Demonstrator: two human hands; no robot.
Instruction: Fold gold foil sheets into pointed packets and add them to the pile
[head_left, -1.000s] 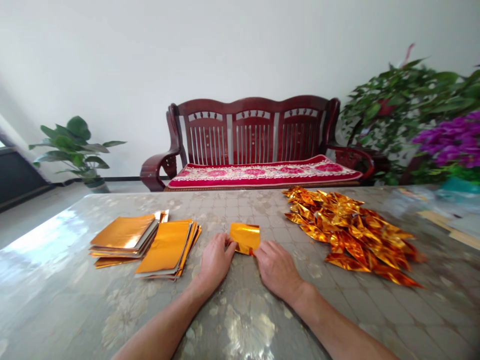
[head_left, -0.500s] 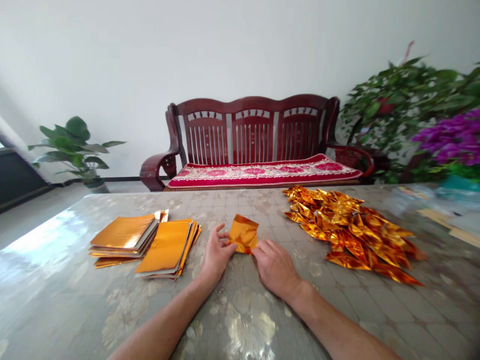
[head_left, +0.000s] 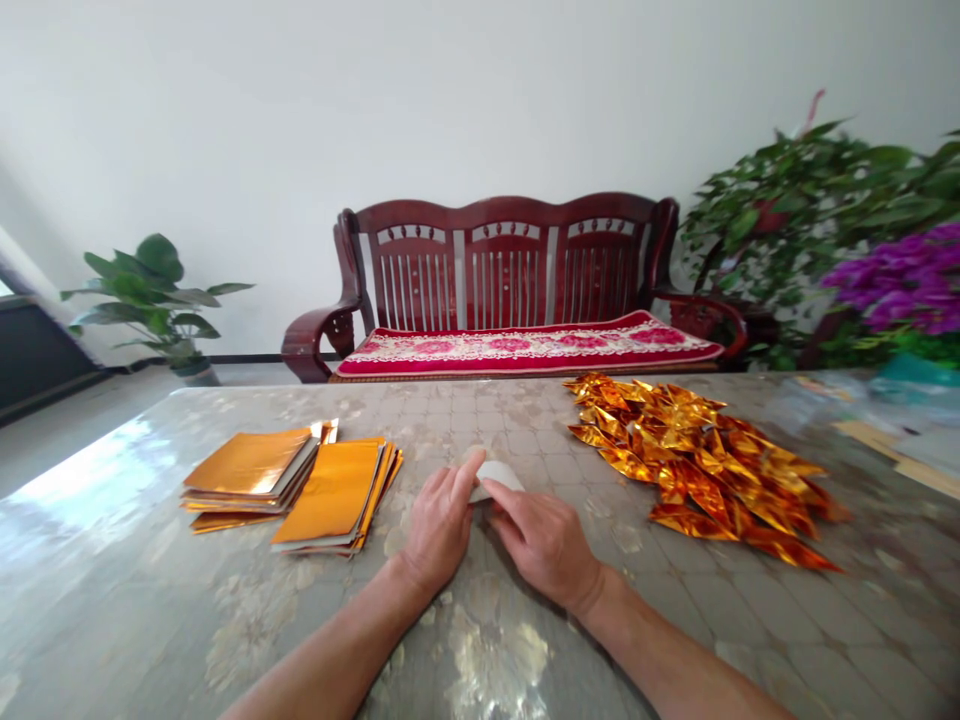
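Between my hands is a sheet of foil paper [head_left: 499, 474], its pale grey-white side showing and curved over. My left hand [head_left: 442, 520] grips its left edge, and my right hand [head_left: 545, 540] pinches the right side; fingers cover much of the sheet. Left of my hands lie two stacks of gold foil paper, one farther left [head_left: 244, 465] and one nearer [head_left: 334, 495]. On the right spreads a heap of folded, pointed gold foil pieces [head_left: 697, 460].
The table [head_left: 315, 640] has a shiny patterned cover. Plastic bags [head_left: 832, 395] and pale card strips [head_left: 900, 455] lie at its right edge. Behind stands a dark wooden bench [head_left: 506, 270] with a red cushion. Potted plants flank it, with purple flowers [head_left: 907, 275] at right.
The foil paper has gone from lying gold side up between my fingers to showing its pale side, bent over. My hands have drawn closer together around it.
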